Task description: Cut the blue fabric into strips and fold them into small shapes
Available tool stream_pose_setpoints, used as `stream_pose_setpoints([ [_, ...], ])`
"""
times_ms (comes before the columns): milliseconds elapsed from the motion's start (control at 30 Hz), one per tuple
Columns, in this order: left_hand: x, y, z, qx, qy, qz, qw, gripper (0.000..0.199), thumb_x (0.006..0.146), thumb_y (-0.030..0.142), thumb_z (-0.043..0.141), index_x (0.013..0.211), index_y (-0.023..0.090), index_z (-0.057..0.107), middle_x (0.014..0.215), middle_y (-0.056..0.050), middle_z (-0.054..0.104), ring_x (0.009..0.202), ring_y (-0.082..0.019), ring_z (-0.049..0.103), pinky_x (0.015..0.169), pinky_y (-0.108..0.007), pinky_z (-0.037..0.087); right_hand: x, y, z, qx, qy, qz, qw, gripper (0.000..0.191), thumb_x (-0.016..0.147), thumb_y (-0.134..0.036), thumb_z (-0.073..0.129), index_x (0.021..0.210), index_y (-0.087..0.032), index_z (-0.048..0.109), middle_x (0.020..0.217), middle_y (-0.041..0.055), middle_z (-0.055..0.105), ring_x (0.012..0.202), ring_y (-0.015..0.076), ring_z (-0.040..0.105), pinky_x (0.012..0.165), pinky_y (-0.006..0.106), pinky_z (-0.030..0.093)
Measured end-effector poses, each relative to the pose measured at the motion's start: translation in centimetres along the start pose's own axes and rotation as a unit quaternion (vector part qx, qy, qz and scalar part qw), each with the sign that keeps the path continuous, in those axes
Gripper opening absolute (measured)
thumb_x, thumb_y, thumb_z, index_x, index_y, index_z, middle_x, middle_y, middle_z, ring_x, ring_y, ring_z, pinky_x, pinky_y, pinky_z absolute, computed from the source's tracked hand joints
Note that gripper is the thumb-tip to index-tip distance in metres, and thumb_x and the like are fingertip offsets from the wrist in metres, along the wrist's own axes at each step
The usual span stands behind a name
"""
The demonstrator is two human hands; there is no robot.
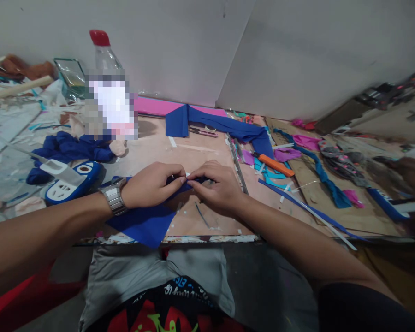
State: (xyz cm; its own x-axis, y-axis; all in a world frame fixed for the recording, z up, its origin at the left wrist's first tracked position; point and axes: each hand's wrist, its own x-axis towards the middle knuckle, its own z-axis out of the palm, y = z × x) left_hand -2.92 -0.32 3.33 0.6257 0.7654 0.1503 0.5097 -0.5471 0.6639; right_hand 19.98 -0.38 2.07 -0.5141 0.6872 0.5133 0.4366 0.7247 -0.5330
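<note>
Blue fabric (143, 223) lies across the near edge of the work table, with one corner hanging over it. My left hand (152, 184), wearing a metal watch at the wrist, pinches the fabric's upper part between thumb and index finger. Close against it, my right hand (216, 186) pinches the same fabric, and the two hands' fingertips nearly meet. A tiny white spot shows between the fingertips; what it is I cannot make out. Behind the hands stretches a long folded blue fabric strip (224, 122), with scissors (204, 133) beside it.
At left stand a red-capped bottle (105, 60), a blue-and-white glue gun (72, 182) and crumpled blue fabric (72, 147). To the right lie an orange cutter (275, 165), a white stick (323, 219) and coloured scraps. Another person's hand (413, 173) is at far right near a second glue gun (387, 205).
</note>
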Motion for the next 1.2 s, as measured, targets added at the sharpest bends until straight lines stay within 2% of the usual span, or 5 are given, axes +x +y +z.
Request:
stream_pose_setpoints([
  [233,-0.1,0.2,0.1,0.039,0.029,0.021,0.999,0.028,0.101,0.033,0.051,0.099,0.017,0.074,0.087,-0.003,0.075,0.079,-0.018,0.066,0.074,-0.03,0.042,0.0,0.0,0.1,-0.016,0.006,0.007,1.0,0.002,0.092,-0.021,0.074,0.093,-0.022,0.076,0.087,0.0034,0.078,0.084,0.0209,0.07,0.084,0.04,0.051],
  [500,-0.1,0.3,0.3,0.082,0.048,0.028,0.995,0.028,0.101,0.034,0.05,0.094,0.018,0.071,0.085,-0.004,0.075,0.076,-0.019,0.066,0.073,-0.03,0.043,0.2,0.0,0.1,-0.042,-0.001,0.016,0.999,0.004,0.096,-0.024,0.07,0.092,-0.025,0.072,0.101,0.0061,0.076,0.104,0.0271,0.062,0.097,0.048,0.045],
  [667,-0.2,0.4,0.3,0.084,0.053,0.034,0.995,0.027,0.101,0.034,0.051,0.092,0.018,0.07,0.082,-0.003,0.073,0.074,-0.017,0.064,0.071,-0.03,0.04,0.2,-0.7,0.1,-0.062,-0.024,0.038,0.997,0.004,0.097,-0.021,0.066,0.096,-0.024,0.068,0.106,0.0054,0.076,0.112,0.0286,0.056,0.102,0.051,0.037],
  [833,-0.2,0.2,0.5,0.101,0.054,0.042,0.993,0.027,0.101,0.034,0.051,0.091,0.018,0.07,0.083,-0.003,0.073,0.075,-0.018,0.063,0.072,-0.03,0.041,0.2,-0.9,0.2,-0.046,-0.048,0.053,0.996,0.005,0.098,-0.02,0.062,0.095,-0.022,0.065,0.105,0.0057,0.074,0.111,0.0276,0.056,0.099,0.048,0.037],
  [1200,0.0,0.2,0.1,-0.012,0.063,0.014,0.998,0.028,0.101,0.033,0.05,0.096,0.017,0.073,0.091,-0.004,0.077,0.081,-0.017,0.067,0.077,-0.029,0.046,0.1,-0.3,0.2,-0.062,0.004,0.022,0.998,0.003,0.096,-0.027,0.07,0.094,-0.025,0.069,0.101,0.0045,0.076,0.109,0.0278,0.059,0.101,0.05,0.039],
])
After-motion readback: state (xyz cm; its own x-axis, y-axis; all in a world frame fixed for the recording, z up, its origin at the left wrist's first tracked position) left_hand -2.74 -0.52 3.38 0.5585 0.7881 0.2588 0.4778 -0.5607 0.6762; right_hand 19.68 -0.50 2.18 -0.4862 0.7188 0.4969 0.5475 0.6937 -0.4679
